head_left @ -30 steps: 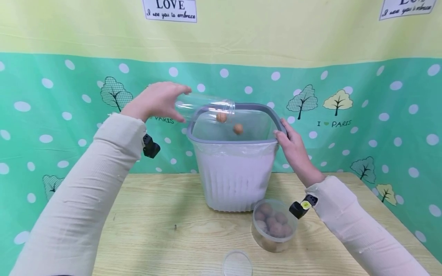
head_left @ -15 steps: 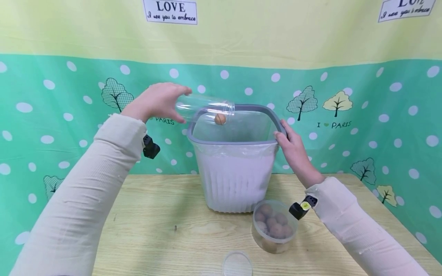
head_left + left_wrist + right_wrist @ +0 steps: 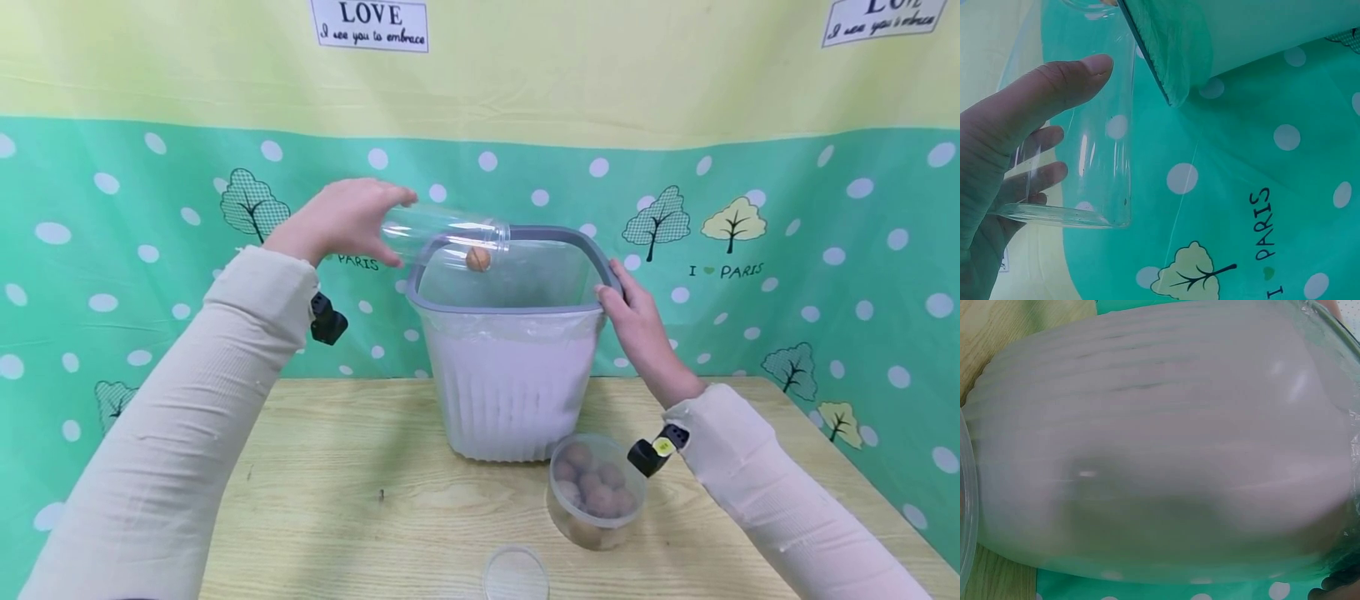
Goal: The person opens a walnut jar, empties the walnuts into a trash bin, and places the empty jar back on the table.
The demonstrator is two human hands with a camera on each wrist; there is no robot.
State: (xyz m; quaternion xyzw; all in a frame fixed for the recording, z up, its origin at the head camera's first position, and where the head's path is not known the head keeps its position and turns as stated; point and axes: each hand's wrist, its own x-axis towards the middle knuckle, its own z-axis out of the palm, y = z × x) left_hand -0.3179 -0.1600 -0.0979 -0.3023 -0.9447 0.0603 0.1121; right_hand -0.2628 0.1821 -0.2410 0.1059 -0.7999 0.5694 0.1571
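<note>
My left hand (image 3: 345,221) grips a clear plastic jar (image 3: 438,229) round its base end. The jar lies nearly on its side, its mouth over the opening of a white trash bin (image 3: 513,383) with a grey rim and a clear liner. One brown walnut (image 3: 478,258) sits inside the jar near the mouth. In the left wrist view, the thumb and fingers (image 3: 1047,178) wrap the jar (image 3: 1100,162) from both sides. My right hand (image 3: 641,321) holds the bin's rim at the right. The bin wall (image 3: 1179,437) fills most of the right wrist view. The bin's bottom is hidden.
A round clear tub (image 3: 596,525) with several brown balls, probably walnuts, stands in front of the bin, near my right forearm. A clear round lid (image 3: 516,575) lies at the table's (image 3: 322,483) near edge. A patterned cloth (image 3: 847,250) hangs behind.
A second walnut, in mid-air over the bin a second ago, has dropped out of sight into it. The walnut left in the jar has shifted slightly. Both hands stay in place.
</note>
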